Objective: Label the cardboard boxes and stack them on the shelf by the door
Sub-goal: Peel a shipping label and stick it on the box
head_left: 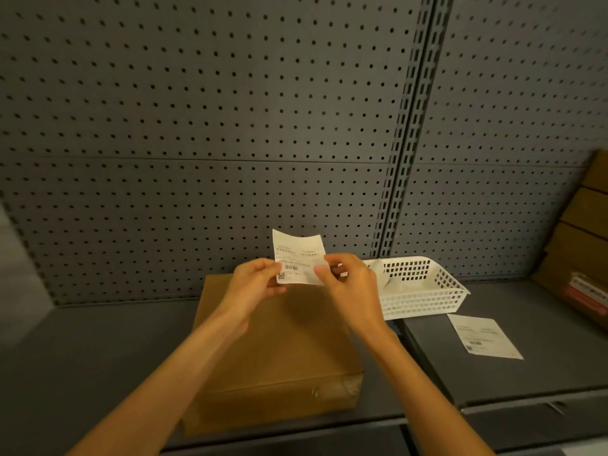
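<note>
Holding a printed label (297, 258) up in both hands over the cardboard box (276, 350), which sits flat on the grey shelf (98, 350) against the pegboard back (230, 110). Left hand (255, 286) pinches the label's lower left edge; right hand (350, 281) pinches its lower right edge, looks like it's picking at a corner. Judgement: labelling step, probably peeling the backing, nothing stuck on the box top yet. Next move needs backing off, label lowered flat and pressed onto the top face without creasing.

Containers: white perforated basket (427, 291) just right of the box near the shelf's back edge, holds what look like pale sheets, can't tell more. Second label sheet (483, 337) lies loose on the shelf in front of the basket. More brown boxes (585, 232) stacked at the shelf's right end.
</note>
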Tool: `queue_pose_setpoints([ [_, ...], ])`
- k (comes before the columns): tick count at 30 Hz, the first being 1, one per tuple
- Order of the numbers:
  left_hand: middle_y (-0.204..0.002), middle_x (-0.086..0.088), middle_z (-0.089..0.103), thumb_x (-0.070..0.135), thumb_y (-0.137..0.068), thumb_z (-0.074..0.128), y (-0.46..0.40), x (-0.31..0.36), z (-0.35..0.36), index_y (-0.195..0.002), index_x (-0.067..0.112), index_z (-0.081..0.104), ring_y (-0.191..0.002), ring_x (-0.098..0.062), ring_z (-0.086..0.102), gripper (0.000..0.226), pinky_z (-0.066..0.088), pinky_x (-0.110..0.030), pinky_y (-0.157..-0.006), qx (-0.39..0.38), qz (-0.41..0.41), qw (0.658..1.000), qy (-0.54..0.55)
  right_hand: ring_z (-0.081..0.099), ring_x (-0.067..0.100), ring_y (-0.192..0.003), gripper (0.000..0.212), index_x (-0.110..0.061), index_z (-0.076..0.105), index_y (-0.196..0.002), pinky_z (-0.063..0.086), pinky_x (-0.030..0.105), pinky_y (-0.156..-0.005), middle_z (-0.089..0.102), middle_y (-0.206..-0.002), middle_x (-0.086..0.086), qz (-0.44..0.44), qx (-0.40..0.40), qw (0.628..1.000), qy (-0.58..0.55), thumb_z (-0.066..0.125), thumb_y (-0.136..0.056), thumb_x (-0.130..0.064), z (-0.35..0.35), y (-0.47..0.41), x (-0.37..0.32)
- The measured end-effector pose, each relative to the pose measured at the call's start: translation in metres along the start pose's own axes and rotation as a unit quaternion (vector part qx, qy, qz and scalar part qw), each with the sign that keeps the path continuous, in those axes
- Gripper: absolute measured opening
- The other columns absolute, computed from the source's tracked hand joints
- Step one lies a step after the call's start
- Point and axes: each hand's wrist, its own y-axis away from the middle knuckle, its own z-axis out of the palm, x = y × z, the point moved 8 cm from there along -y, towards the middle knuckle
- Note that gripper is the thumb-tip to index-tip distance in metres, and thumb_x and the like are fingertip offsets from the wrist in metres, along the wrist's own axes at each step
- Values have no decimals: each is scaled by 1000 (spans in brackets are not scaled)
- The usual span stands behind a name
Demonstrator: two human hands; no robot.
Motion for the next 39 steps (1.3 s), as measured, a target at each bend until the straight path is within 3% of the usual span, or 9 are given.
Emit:
queue_pose_setpoints([
  [3, -104, -2, 70, 16, -97, 49, 4, 1, -12, -103, 10, 65, -95, -16, 67, 18, 55, -27, -82, 7, 4, 1000, -17, 59, 13, -97, 38, -15, 59, -116, 51, 28, -81, 62, -106, -4, 102, -38, 993, -46, 64, -87, -39, 11, -1, 14],
  [6, -103, -1, 71, 16, -97, 49, 9, 0, -23, -102, 10, 66, -95, -15, 67, 19, 54, -25, -80, 7, 7, 999, -36, 62, 13, -78, 21, -18, 65, -101, 50, 28, -69, 68, -86, -2, 171, -135, 972, -89, 63, -89, -35, 36, 4, 19],
  [10, -99, 0, 72, 16, -96, 50, 14, -7, -42, -99, 11, 67, -90, -14, 66, 18, 51, -20, -70, 22, 1, 998, -65, 58, 8, -60, 4, -22, 66, -91, 45, 16, -52, 66, -70, -5, 158, -153, 971, -98, 62, -91, -25, 51, 9, 11],
  [13, -92, -1, 69, 15, -94, 54, 17, -12, -54, -96, 12, 68, -76, -11, 60, 15, 49, -18, -65, 26, -3, 994, -107, 57, 6, -56, 11, -27, 64, -79, 43, 12, -48, 66, -66, -6, 146, -142, 974, -100, 63, -90, -23, 57, 13, 5],
  [18, -79, -1, 63, 11, -90, 59, 18, -26, -68, -89, 13, 66, -65, -8, 52, 7, 43, -16, -60, 10, -9, 986, -165, 64, 12, -67, 13, -23, 67, -76, 54, 33, -67, 68, -71, -8, 122, -154, 980, -16, 65, -87, -29, 68, 22, 3],
  [23, -86, 2, 66, 13, -88, 62, 21, -33, -65, -97, 14, 67, -69, -4, 54, 10, 40, -13, -61, -12, 2, 971, -237, 66, 21, -70, 19, -9, 68, -82, 53, 38, -63, 69, -75, -4, 87, -143, 984, 65, 63, -88, -25, 65, 32, 0],
  [28, -100, -3, 68, 15, -87, 65, 17, -35, -60, -101, 13, 68, -85, -9, 60, 15, 45, -16, -73, -17, 23, 947, -319, 67, 16, -77, 16, -13, 70, -97, 58, 40, -71, 67, -86, -8, 81, -144, 982, 88, 60, -90, -24, 65, 41, 3],
  [32, -96, 3, 67, 18, -85, 66, 15, -38, -58, -95, 19, 68, -91, -10, 62, 10, 50, -28, -87, -17, 21, 933, -359, 62, 11, -67, 13, -12, 67, -88, 55, 34, -63, 62, -79, -12, 71, -138, 981, 115, 60, -90, -23, 64, 42, 2],
  [39, -84, 8, 60, 19, -85, 67, 18, -34, -55, -99, 17, 67, -74, -2, 54, 14, 37, -9, -59, 11, 73, 914, -400, 61, 13, -65, 18, -8, 64, -80, 52, 33, -58, 63, -74, -6, 61, -134, 980, 133, 62, -89, -23, 65, 41, 5],
])
